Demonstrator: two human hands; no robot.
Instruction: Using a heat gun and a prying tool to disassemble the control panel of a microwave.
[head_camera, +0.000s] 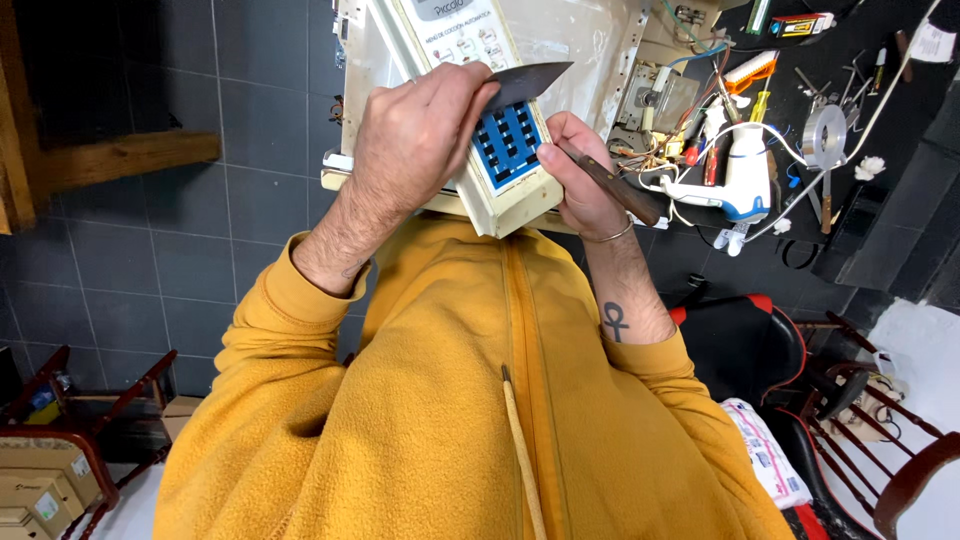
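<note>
Two hands: my left hand (425, 125) clasps the rigid control panel (495, 130); right hand (580, 175), at three o'clock, pinches the knife (560, 110) handle.

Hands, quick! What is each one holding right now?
Left hand: closed, gripping the cream control panel.
Right hand: closed, holding the knife by its wooden handle.

Control panel held between two hands above the lap

The left hand (425, 125) lies on the control panel (500, 150); the right hand (580, 175), just right of it, holds a knife (560, 120) across its keypad. Right of them, a tape roll (825, 135) lies on the worktop (900, 110).
</note>
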